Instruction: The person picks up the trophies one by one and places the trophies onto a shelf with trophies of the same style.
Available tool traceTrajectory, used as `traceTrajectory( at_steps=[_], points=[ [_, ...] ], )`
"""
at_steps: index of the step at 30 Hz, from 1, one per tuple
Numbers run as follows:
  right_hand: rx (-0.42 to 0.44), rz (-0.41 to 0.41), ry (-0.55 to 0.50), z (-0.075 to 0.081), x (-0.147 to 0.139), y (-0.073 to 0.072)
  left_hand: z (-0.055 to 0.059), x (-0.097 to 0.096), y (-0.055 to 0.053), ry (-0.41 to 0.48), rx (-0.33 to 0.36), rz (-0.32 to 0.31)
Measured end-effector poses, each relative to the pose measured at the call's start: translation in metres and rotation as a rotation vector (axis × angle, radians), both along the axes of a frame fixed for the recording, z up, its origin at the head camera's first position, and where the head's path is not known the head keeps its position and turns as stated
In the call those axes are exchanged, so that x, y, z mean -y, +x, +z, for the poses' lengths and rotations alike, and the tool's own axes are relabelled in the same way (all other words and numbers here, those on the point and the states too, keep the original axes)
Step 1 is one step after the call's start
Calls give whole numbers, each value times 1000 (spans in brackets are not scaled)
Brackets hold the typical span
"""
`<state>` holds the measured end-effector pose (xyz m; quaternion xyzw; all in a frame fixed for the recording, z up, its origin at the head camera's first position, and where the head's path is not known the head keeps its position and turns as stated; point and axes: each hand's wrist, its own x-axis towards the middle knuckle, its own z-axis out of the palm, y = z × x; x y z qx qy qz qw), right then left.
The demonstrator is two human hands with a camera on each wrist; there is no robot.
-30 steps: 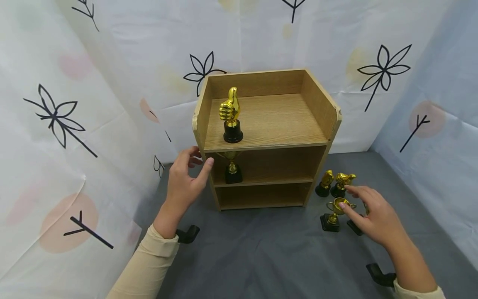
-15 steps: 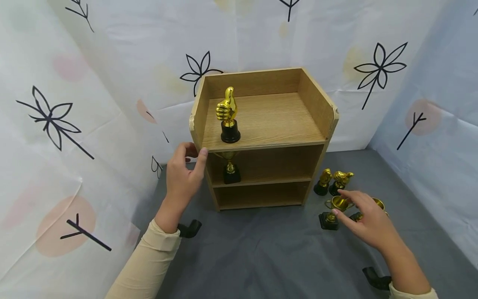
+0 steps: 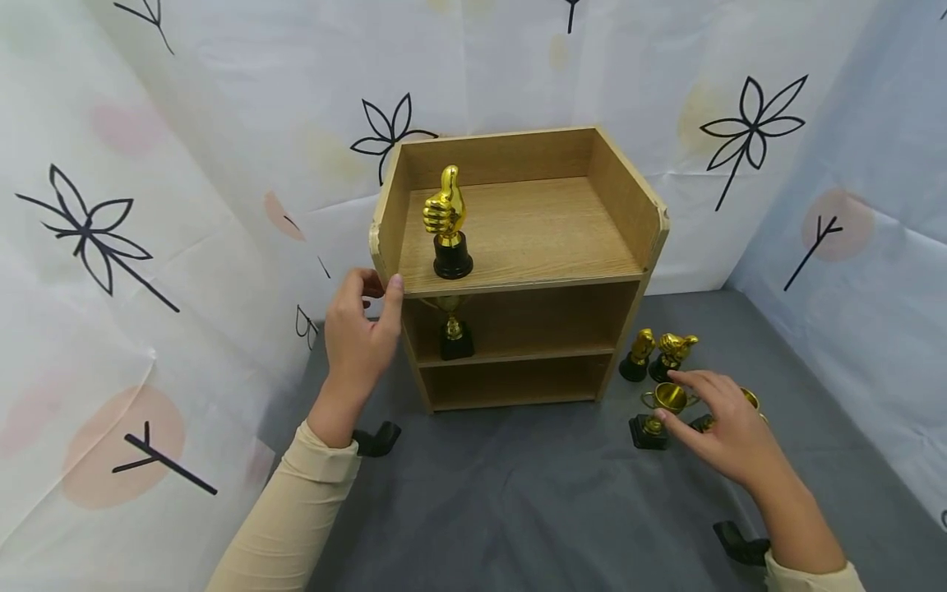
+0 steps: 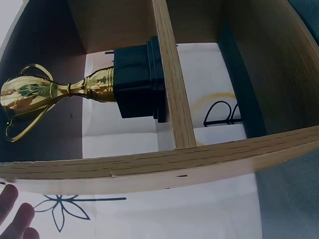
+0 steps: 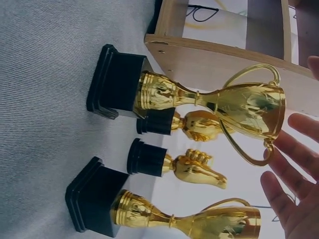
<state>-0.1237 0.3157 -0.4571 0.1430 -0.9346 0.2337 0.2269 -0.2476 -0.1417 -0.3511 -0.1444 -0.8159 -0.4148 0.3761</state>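
My left hand (image 3: pixel 362 333) is at the wooden shelf's (image 3: pixel 518 284) upper left side, thumb before the front edge and fingers bent beside the outer face; contact is unclear. In the left wrist view its fingertips (image 4: pixel 17 216) show below the side panel. My right hand (image 3: pixel 728 423) is beside a gold trophy cup (image 3: pixel 669 399) on a black square base, fingers loosely bent. In the right wrist view the fingers lie spread behind that cup (image 5: pixel 251 107), near its handle; the cup stands on the cloth. A second trophy cup (image 5: pixel 224 224) is partly hidden by the hand in the head view.
A thumbs-up trophy (image 3: pixel 447 218) stands on the shelf's top at left, and another trophy cup (image 3: pixel 455 337) on the middle level. Two small gold hand trophies (image 3: pixel 638 353) stand right of the shelf. Patterned white cloth walls (image 3: pixel 244 148) enclose the grey surface (image 3: pixel 510 493).
My left hand has moved slightly up along the shelf's left edge. My right hand has shifted left from the second cup to the nearer one. The view has drifted slightly.
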Motion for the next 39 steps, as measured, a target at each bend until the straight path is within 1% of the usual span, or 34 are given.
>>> traceTrajectory(
  at_steps=[6,13,19,26,32,39],
  points=[
    [60,-35,2,-4,0,0,2,-1,-5,-11,-1,25],
    [72,-49,-4,-7,-1,0,4,-4,-9,-49,-39,82],
    [76,-60,3,-7,-1,-1,7,-7,-12,-73,-34,108],
    [79,-76,30,-8,0,-1,9,-8,-11,-106,-20,161],
    [56,-73,43,-10,0,-4,9,-9,-13,-109,-13,158],
    [55,-65,50,-12,-1,-7,9,-8,-15,-81,22,125]
  ],
)
